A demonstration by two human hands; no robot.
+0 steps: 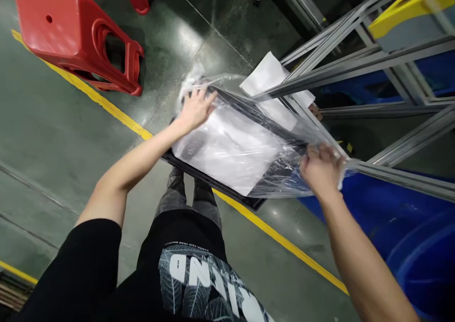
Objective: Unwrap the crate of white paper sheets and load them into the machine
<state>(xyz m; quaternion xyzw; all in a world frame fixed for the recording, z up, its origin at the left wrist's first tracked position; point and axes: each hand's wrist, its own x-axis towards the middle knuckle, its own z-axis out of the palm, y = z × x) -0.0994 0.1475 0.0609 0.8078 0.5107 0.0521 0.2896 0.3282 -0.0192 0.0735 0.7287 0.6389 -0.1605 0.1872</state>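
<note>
A clear plastic bag (280, 182) lies loosely over a black tray (254, 202), with a white sheet (227, 142) showing through it. My left hand (196, 108) rests on the plastic at the tray's far left end, its fingers spread. At the right end, my right hand (322, 170) is closed with its fingers curled around the bunched plastic. The film stretches between the two hands and is somewhat smeared by motion. What carries the tray from below is hidden.
To the right stand aluminium frames (355, 87) with a yellow bin (408, 14) on them. Beneath is a large blue container (419, 237). Loose white paper (268, 73) lies beyond the tray. A red stool (78, 33) stands at upper left, near a yellow floor line (99, 99).
</note>
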